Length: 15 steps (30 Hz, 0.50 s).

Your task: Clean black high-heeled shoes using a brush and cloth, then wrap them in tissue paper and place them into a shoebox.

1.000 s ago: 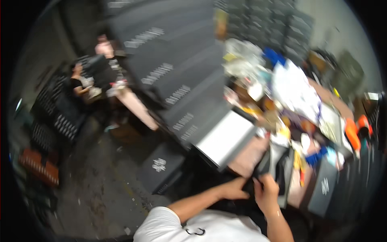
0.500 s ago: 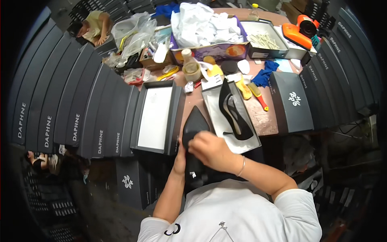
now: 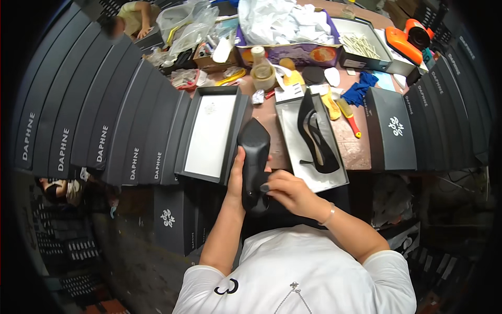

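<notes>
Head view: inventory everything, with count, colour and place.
Held shoe: one, black, centre
Lined box: one, grey and white, right of it
Boxed shoe: one, black, in lined box
Open box: one, grey and white, left
Shoeboxes: many, dark grey, both sides
Carton: one, purple, far side
Paper: heap, white, in carton
Sticks: many, pale, right of carton
Device: one, orange, far right
Brush: one, yellow and red, right
Cloth: one, blue, behind brush
Bottle: one, brownish, before carton
Bags: uncounted, clear, upper left
Co-worker: one, yellowish top, upper left
Table: one, pinkish, under uncounted clutter
Left hand: one, bare, around held shoe
Right hand: one, bare, near its heel
</notes>
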{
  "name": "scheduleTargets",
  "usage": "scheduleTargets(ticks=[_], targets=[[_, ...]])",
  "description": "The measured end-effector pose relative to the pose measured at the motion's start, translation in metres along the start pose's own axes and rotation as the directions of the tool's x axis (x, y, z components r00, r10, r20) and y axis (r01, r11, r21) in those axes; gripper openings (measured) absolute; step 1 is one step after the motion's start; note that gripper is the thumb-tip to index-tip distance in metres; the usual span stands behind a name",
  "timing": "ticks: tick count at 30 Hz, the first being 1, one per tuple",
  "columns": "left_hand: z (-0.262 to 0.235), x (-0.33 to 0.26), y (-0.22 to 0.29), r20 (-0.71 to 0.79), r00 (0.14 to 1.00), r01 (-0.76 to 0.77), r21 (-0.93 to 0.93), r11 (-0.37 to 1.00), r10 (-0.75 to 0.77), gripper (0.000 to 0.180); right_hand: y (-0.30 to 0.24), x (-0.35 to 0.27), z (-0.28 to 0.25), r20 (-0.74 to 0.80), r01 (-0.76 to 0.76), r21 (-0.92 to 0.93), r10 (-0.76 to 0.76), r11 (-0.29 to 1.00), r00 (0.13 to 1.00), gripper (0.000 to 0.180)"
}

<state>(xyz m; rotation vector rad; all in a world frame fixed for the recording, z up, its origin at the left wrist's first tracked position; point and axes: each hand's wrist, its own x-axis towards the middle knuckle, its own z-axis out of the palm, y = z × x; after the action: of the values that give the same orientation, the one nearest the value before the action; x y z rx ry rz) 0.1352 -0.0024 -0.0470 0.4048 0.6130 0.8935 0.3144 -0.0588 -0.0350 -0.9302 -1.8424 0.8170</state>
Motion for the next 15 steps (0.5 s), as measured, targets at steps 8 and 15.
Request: scheduleTargets(ticks=[8,15], targets=[[0.037,0.009,-0.003,-0.227,0.964,-0.119,0.103,0.987,0.14,0.062,-0.041,0.009,-0.016,0.043,0.275,-0.391,-0.281,0.878,0.959,0.04],[0.035,0.011,0.002,-0.079,0.963,-0.254,0.037,0.966,0.256,0.064,-0.012,-0.034,-0.035,-0.214,-0.104,-0.164,0.067,0.981,0.975,0.034]])
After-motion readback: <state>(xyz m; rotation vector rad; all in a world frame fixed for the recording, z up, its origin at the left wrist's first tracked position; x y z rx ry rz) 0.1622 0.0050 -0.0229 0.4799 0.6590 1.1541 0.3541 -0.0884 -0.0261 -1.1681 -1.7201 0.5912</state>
